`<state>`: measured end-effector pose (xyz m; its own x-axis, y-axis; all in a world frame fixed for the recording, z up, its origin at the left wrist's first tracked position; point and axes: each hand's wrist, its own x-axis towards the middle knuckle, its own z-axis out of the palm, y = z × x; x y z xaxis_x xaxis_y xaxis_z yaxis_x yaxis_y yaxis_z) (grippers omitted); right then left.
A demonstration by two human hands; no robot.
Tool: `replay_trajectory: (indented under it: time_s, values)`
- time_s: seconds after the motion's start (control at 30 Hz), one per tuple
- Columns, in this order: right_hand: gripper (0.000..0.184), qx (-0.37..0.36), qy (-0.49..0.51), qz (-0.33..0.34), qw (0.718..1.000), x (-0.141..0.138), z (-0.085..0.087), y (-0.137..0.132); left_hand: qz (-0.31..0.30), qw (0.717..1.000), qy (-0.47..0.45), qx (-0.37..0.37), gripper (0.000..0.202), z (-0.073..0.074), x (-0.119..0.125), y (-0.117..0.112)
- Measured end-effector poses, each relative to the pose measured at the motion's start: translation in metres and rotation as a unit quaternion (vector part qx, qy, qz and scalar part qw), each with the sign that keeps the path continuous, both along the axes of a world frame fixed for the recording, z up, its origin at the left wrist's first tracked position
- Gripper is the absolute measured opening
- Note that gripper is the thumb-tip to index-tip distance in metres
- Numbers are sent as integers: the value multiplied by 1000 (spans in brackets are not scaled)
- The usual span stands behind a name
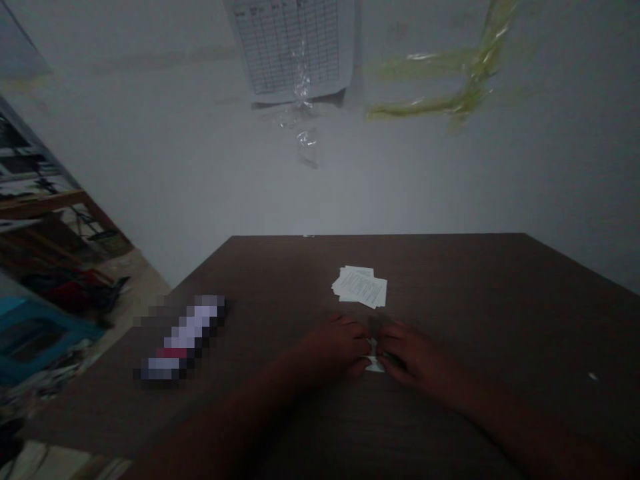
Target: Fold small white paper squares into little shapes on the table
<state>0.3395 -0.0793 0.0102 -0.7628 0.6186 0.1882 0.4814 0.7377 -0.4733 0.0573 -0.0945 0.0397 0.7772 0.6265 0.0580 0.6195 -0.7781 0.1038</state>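
Both my hands rest on a dark brown table [475, 293], meeting over a small white piece of paper [374, 363]. My left hand [340, 347] has its fingers curled and pressed onto the paper's left side. Pinching the right side is my right hand [407, 353], its fingers closed too. Most of the paper is hidden under my fingers. A small stack of printed white paper slips [360, 287] lies just beyond my hands.
A blurred-out oblong object [183, 337] lies on the table to the left. A tiny white scrap [593, 377] sits at the right. A printed chart [295, 47] and yellowish tape [450, 80] hang on the wall behind. Cluttered shelves [45, 220] stand at far left.
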Motion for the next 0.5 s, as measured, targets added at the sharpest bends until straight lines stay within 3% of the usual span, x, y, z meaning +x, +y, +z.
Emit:
replay_trajectory:
  time_s: [0.27, 0.5]
  values:
    - [19, -10, 13, 2, 1000, 0, 4, 1, 55, 994, -70, -69, 16, 4, -1, -4]
    - [18, -15, 11, -19, 1000, 1, 10, 6, 109, 978, -137, -113, 19, -6, -4, 2]
